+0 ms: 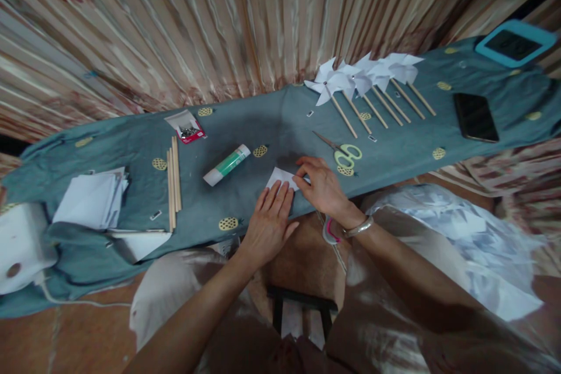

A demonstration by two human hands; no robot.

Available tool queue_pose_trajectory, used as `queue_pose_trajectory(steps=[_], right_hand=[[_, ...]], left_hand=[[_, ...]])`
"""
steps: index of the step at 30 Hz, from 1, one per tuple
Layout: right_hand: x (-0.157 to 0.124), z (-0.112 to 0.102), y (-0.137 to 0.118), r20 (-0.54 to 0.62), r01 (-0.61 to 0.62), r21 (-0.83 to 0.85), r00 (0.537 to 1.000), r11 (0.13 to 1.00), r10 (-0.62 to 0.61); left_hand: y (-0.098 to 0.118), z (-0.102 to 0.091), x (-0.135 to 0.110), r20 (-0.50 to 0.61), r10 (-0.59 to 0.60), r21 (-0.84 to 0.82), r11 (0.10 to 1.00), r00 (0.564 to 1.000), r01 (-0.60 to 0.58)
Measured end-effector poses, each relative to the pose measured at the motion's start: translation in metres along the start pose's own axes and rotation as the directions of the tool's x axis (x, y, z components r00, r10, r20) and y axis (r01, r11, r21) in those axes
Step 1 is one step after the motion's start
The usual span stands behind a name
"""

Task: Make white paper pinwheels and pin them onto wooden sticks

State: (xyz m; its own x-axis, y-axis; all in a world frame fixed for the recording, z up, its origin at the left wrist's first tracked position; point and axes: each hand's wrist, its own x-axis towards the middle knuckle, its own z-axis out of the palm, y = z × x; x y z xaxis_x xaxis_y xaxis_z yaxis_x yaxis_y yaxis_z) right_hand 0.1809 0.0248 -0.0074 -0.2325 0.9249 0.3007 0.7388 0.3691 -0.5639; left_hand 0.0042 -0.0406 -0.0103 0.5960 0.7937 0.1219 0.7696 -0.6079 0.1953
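Note:
A small piece of white paper [279, 176] lies near the front edge of the cloth-covered table. My left hand [270, 222] rests flat on it, fingers stretched out and holding nothing. At the paper's right side, my right hand [321, 186] has thumb and fingertips pinched together on its edge. Just beyond my right hand lie scissors [346, 155] with green handles. A green and white glue stick [227, 165] lies on its side to the left of the paper.
White paper pinwheels [333, 82] on wooden sticks lie in a row at the back right. A phone [475, 117] and a blue-framed device [516, 43] are farther right. To the left are loose sticks [174, 181], a red box of pins [189, 128], stacked paper [90, 198] and a white device [24, 245].

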Motion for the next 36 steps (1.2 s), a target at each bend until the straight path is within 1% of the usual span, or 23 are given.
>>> queue_pose_trajectory(steps=[5, 14, 26, 30, 36], right_hand=[[-0.002, 0.0, -0.001, 0.003, 0.007, -0.022, 1.0, 1.0, -0.007], [-0.02, -0.005, -0.005, 0.002, -0.02, -0.043, 1.0, 0.999, 0.02], [-0.024, 0.002, -0.006, -0.006, -0.059, -0.008, 0.998, 0.998, 0.059], [-0.026, 0.0, -0.001, -0.021, -0.066, 0.01, 0.998, 0.998, 0.066], [-0.03, -0.003, 0.012, -0.051, -0.046, 0.028, 0.998, 0.999, 0.047]], left_hand=[[0.001, 0.0, 0.0, 0.006, -0.002, 0.011, 1.0, 1.0, 0.001], [0.002, 0.002, 0.0, 0.002, 0.001, 0.059, 0.998, 1.0, -0.001], [0.001, 0.001, -0.001, 0.005, -0.002, 0.072, 0.997, 1.0, 0.001], [-0.006, -0.004, -0.014, -0.008, -0.005, 0.075, 0.997, 1.0, 0.006], [-0.027, -0.009, -0.05, -0.043, -0.026, 0.08, 0.996, 0.999, 0.029]])
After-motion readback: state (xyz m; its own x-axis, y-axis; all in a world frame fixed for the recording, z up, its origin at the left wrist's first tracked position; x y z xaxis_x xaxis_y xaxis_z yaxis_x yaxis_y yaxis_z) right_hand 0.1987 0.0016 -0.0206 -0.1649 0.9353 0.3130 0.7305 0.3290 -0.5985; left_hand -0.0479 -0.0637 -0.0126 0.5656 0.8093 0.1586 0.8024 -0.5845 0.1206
